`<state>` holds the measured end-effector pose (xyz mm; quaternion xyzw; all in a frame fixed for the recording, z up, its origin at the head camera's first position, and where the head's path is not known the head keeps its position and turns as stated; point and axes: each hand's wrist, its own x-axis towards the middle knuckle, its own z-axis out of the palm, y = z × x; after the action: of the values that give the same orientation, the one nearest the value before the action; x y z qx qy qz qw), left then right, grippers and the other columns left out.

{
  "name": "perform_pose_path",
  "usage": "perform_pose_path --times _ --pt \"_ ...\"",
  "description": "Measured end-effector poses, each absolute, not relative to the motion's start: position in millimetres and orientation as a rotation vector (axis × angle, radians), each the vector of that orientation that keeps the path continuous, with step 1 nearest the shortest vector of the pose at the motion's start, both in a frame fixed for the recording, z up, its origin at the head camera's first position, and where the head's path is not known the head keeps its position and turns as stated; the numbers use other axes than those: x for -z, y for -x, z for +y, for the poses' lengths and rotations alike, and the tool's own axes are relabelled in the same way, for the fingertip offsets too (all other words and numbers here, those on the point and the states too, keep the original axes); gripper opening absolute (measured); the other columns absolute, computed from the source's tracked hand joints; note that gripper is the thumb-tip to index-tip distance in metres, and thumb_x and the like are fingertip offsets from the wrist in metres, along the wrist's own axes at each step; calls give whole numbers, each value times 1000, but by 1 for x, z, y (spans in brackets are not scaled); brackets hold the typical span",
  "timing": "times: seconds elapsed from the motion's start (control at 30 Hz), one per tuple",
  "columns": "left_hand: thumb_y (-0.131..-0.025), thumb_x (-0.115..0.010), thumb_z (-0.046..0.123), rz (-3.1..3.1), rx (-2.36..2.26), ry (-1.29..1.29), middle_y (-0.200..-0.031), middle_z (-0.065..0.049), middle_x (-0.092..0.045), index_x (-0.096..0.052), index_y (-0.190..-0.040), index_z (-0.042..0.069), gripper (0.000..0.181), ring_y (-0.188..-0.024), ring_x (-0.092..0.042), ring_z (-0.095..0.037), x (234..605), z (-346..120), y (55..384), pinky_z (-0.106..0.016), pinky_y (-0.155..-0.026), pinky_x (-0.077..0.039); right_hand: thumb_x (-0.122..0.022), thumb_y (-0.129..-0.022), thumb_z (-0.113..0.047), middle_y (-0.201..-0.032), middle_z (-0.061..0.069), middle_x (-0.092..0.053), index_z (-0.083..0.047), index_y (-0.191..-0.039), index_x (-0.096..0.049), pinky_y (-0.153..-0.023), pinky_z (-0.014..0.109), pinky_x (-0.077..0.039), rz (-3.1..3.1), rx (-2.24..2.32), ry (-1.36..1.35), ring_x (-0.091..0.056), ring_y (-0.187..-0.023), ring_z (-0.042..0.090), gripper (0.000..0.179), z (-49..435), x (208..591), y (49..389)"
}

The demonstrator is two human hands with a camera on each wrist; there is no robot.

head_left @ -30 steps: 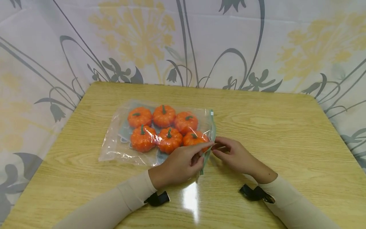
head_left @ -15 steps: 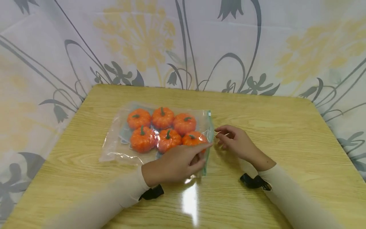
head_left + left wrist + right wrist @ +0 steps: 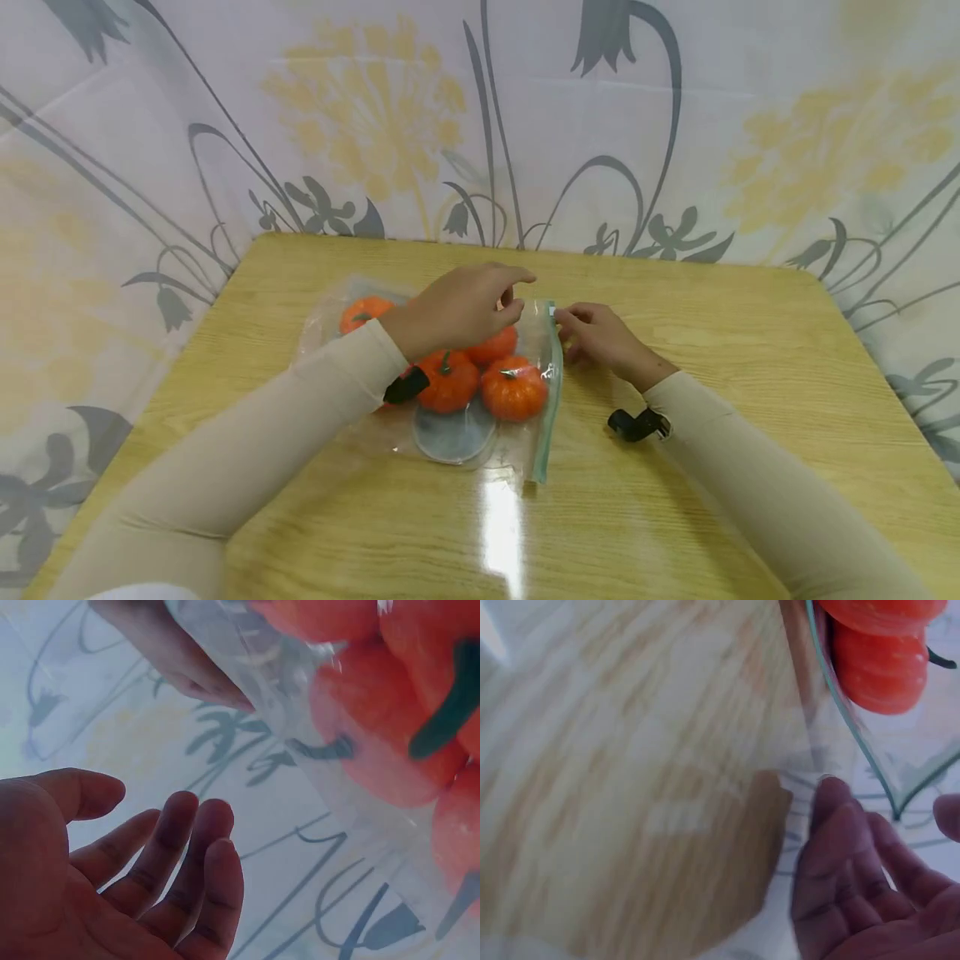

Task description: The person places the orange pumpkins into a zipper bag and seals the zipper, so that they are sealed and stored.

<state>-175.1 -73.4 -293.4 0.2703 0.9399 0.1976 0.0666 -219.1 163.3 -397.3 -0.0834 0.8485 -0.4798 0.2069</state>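
Observation:
A clear zip bag (image 3: pixel 534 450) with a green zip edge (image 3: pixel 552 392) lies on the table, holding several orange toy pumpkins (image 3: pixel 513 389) with green stems. A white slider (image 3: pixel 552 311) sits at the far end of that edge. Over the far part of the bag hovers my left hand (image 3: pixel 468 304), its fingers loosely bent and holding nothing; it hides some pumpkins. My right hand (image 3: pixel 600 337) is at the slider corner. In the right wrist view, a gap separates thumb from fingers (image 3: pixel 855 855) around the bag's corner; contact with the slider cannot be told.
The wood-grain table (image 3: pixel 712 375) reaches back to a floral curtain (image 3: pixel 555 125). Inside the bag, a grey-blue round patch (image 3: pixel 453 432) shows below the pumpkins. Black wrist straps (image 3: pixel 633 425) sit at both cuffs.
My left hand has left the zip edge and risen up and left over the bag. My right hand has moved away from the lower zip edge, then to the slider corner.

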Motion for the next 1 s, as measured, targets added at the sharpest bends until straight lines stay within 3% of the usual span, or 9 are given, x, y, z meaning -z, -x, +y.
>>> perform_pose_path --times 0.23,0.53,0.7,0.9,1.0 --pt "-103 -51 22 2814 -398 -837 -122 -5 -65 -55 -142 12 41 -104 -61 -19 300 -59 208 -33 -88 -52 -53 -103 -36 -87 2 -63 -1 -113 -65 -58 28 -55 2355 1457 162 -64 -61 16 38 153 406 222" --pt "-103 -55 27 2732 -249 -807 -140 -5 -59 -58 -139 14 39 -126 -57 -23 315 -48 232 -42 -106 -47 -55 -103 -32 -82 3 -59 -1 -108 -59 -59 27 -52 2304 1553 200 -58 -68 19 31 150 401 220" --pt "-104 -52 30 2653 -283 -814 -133 -3 -62 -61 -136 14 36 -121 -59 -20 318 -46 236 -40 -105 -47 -53 -104 -28 -84 4 -59 0 -107 -57 -63 32 -55 2308 1577 298 -59 -72 20 29 147 398 217" --pt "-104 -53 30 2674 -355 -816 -104 1 -67 -69 -109 14 23 -94 -60 -17 317 -47 234 -38 -89 -48 -53 -104 -30 -84 2 -58 -2 -106 -58 -64 33 -55 2308 1563 359 -58 -70 18 29 143 396 214" --pt "-104 -54 30 2689 -373 -812 -96 2 -65 -70 -103 14 22 -87 -58 -17 316 -48 233 -37 -83 -47 -52 -105 -31 -82 1 -58 -2 -105 -59 -63 33 -56 2342 1522 424 -58 -69 18 30 140 395 213"
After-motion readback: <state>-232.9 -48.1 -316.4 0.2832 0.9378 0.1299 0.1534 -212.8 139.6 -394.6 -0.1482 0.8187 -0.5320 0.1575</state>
